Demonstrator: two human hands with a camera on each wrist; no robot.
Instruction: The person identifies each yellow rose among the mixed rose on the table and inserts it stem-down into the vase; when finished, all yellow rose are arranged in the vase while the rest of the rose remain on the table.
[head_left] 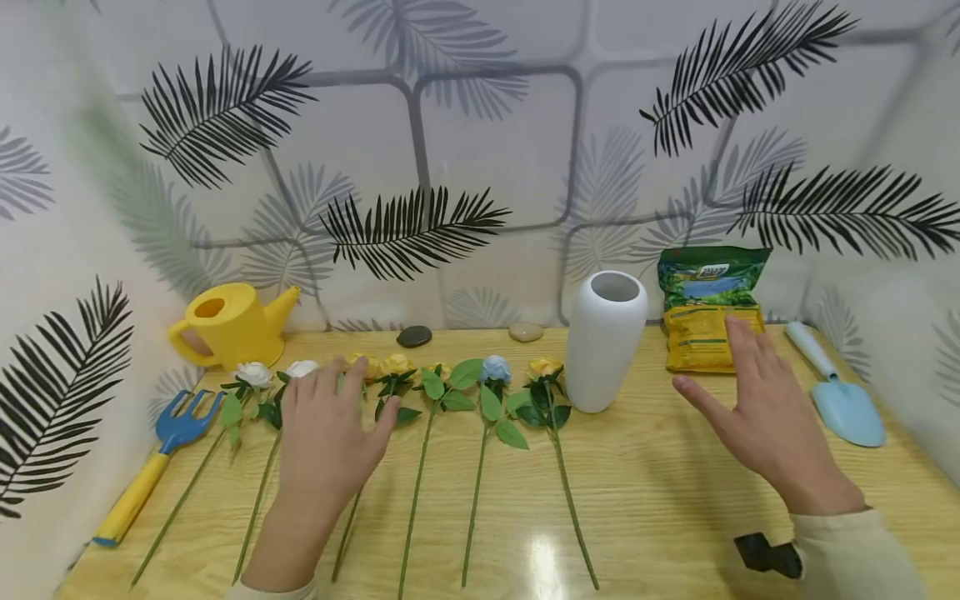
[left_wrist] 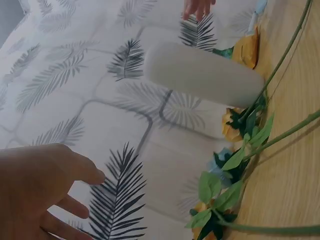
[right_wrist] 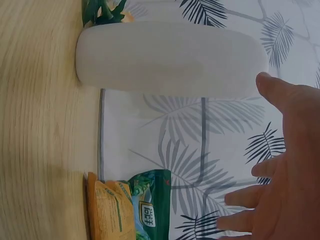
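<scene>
Roses (head_left: 420, 392) lay in a row along the surface's (head_left: 675, 500) back-left stretch beside the white vase (head_left: 604, 337), and I judged my spread, empty left hand (head_left: 326, 437) and right hand (head_left: 765, 408) were approaching, needing a stem pinch next.
</scene>
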